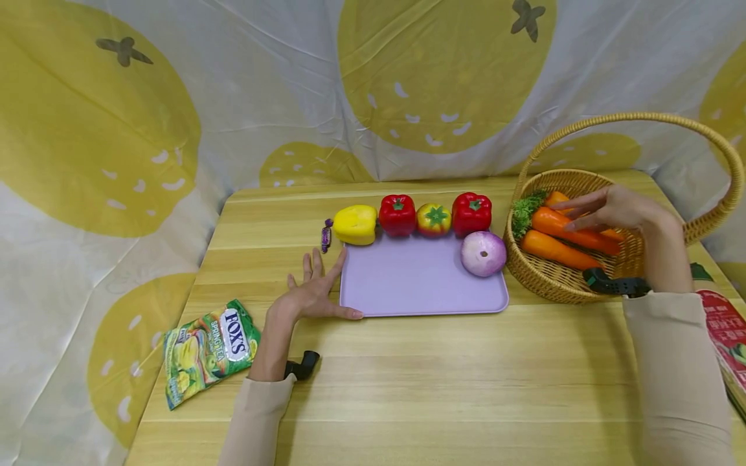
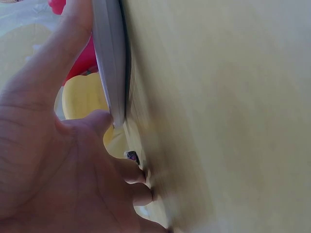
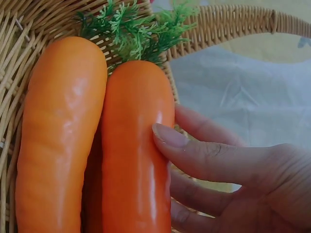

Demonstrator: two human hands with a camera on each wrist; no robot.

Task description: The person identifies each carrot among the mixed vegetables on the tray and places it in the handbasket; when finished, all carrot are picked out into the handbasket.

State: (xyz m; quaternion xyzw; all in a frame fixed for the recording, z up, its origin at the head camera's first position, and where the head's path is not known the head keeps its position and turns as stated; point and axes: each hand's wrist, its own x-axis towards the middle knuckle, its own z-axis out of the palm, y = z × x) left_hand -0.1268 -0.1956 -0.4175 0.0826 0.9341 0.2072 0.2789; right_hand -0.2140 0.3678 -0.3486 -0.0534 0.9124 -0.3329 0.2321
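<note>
My left hand (image 1: 311, 296), fingers spread, rests at the left end of a lilac tray (image 1: 402, 278). Its thumb and index finger touch the tray's edge. My right hand (image 1: 620, 208) reaches into a wicker basket (image 1: 542, 283) and pinches a carrot (image 3: 133, 150), thumb on top and fingers along its far side. Beside it lies a second, lighter carrot (image 3: 63, 131). Leafy green tops (image 1: 526, 210) stick up at the basket's left. Along the tray's back stand a yellow pepper (image 1: 355, 224), two red peppers and a yellow-red tomato-like fruit (image 1: 434, 220). A purple onion (image 1: 484, 254) sits at the right.
A FOX'S candy bag (image 1: 212, 349) lies left of my left arm. One purple-wrapped candy (image 1: 326, 235) is near the yellow pepper. The basket's tall handle (image 1: 635, 117) arches over my right hand. A red package (image 1: 725, 336) stands at the right edge.
</note>
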